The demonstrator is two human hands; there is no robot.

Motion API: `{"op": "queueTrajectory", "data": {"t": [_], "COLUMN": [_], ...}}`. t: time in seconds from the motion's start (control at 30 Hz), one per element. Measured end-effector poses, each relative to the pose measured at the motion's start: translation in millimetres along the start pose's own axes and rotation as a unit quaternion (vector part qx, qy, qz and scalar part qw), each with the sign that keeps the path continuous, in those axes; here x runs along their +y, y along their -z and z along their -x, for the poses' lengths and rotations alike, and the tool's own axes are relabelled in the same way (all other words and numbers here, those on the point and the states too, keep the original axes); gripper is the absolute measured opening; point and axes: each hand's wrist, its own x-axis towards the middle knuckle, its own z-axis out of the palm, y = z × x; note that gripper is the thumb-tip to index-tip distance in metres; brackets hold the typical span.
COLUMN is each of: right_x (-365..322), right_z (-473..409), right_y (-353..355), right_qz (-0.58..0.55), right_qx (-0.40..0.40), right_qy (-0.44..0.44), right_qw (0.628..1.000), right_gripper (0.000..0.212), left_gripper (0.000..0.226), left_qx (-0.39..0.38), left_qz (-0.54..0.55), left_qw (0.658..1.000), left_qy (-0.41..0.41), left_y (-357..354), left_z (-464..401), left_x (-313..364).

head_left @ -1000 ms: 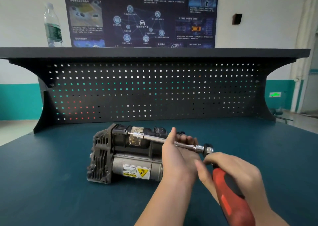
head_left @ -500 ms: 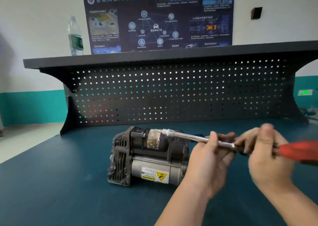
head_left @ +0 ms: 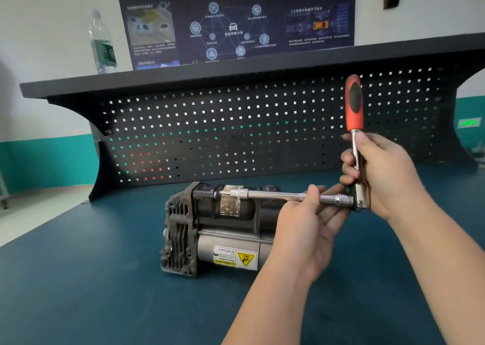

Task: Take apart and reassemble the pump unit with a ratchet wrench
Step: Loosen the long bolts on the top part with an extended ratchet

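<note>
The pump unit (head_left: 210, 229), dark cast metal with a grey motor cylinder and a yellow warning label, lies on the teal bench. A ratchet wrench (head_left: 354, 113) with a red and black handle stands upright, its head low at the right. A long chrome extension bar (head_left: 275, 195) runs left from the head to the pump's top. My right hand (head_left: 380, 171) grips the wrench's steel shank just below the red handle. My left hand (head_left: 307, 226) holds the extension bar near its middle, fingers curled under it.
A black pegboard back panel (head_left: 236, 134) with a shelf on top rises behind the pump. A plastic water bottle (head_left: 102, 45) stands on the shelf at the left. A dark poster (head_left: 236, 16) hangs on the wall. The teal benchtop (head_left: 91, 279) spreads around the pump.
The wrench handle has swung from pointing toward me, through level to the right, up to vertical. The extension bar stays on the pump. My view has moved closer.
</note>
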Motion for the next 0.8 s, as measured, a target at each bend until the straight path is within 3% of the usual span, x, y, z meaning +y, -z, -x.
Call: {"op": "queueTrajectory", "data": {"t": [0.3,0.8], "right_x": [7.0,9.0], "right_z": [2.6,1.7], "right_y": [2.9,3.6], "right_qz": [-0.06,-0.06], "right_qx": [0.006,0.045], "right_qy": [-0.094,-0.117], "right_qw": [0.994,0.99], "right_gripper": [0.019,0.019], "left_gripper": [0.026,0.033], "left_qx": [0.059,0.068], "left_qz": [-0.008,0.0], "left_qw": [0.998,0.998], "left_qy": [-0.011,-0.009], "left_y": [0.1,-2.6], "left_z": [1.1,4.8], "left_x": [-3.1,-7.9]}}
